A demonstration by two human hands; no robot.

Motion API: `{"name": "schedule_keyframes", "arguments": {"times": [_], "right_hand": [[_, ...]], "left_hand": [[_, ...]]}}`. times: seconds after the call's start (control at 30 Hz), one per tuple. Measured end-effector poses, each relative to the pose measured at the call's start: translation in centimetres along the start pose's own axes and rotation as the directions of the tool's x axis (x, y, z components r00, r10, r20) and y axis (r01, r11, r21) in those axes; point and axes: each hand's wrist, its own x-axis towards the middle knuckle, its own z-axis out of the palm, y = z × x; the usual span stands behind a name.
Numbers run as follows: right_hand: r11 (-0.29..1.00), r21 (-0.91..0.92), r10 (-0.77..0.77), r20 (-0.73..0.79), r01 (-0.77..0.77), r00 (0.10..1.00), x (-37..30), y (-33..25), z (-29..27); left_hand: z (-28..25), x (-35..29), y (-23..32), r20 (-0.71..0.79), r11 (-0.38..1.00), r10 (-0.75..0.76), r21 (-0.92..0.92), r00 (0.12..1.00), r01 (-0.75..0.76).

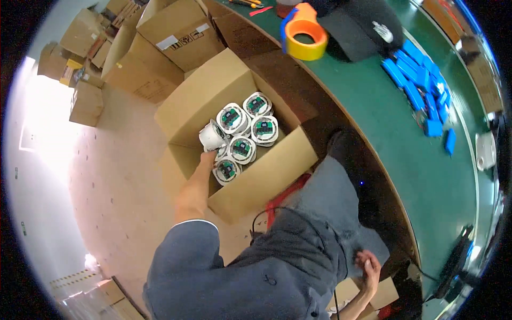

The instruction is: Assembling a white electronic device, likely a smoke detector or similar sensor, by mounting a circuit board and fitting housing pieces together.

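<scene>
A cardboard box with raised flaps stands in front of me and holds several white rounded devices with green circuit boards facing up. One white device leans on its side at the box's left part. My left hand reaches over the left wall and is closed at the lower edge of that tilted device; its fingertips are mostly hidden. Down by my right thigh, my right hand hangs with loosely bent fingers and nothing visible in it, near some cardboard flaps.
To the right runs a green-topped workbench bearing an orange and yellow tape roll, a black cap and several blue packs. Larger cartons stand behind the box. More boxes are stacked at the far left.
</scene>
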Motion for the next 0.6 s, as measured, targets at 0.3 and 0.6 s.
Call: {"name": "schedule_keyframes", "arguments": {"times": [0.3, 0.6], "right_hand": [[0.977, 0.013, 0.211, -0.206, -0.213, 0.955, 0.0, -3.2, 2.4], [0.933, -0.133, 0.304, -0.200, -0.333, 0.931, 2.7, -9.7, 4.8]], "left_hand": [[0.0, 9.2, 0.0, -0.287, 0.850, -0.398, -0.473, 0.871, 0.232], [-2.6, 11.1, -8.1, -0.353, 0.837, -0.427, -0.501, 0.833, 0.217]]}}
